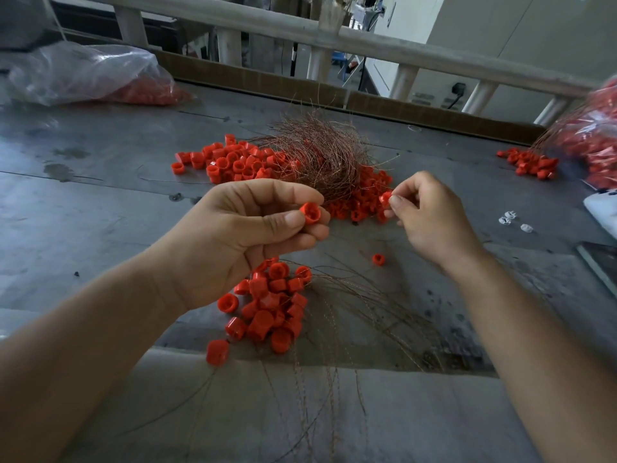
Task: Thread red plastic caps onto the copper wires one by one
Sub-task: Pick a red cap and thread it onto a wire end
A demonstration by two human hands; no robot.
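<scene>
Plastic likely light, rigid, slick: pinch sidewalls. Left hand (233, 235) pinching 1 red cap (310, 212), right hand (430, 215) another cap (385, 198).

In view are a left hand (240, 235), a right hand (430, 218), two held caps (310, 213), three heaps of red caps (233, 160), one stray cap (378, 259), two wire bundles (320, 155), two plastic bags (83, 75) and three white bits (527, 227).

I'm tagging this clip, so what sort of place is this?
Likely a small factory assembly bench: heaps of red caps and tangled copper wires on a worn grey table, plus a plastic bag of more caps.
</scene>
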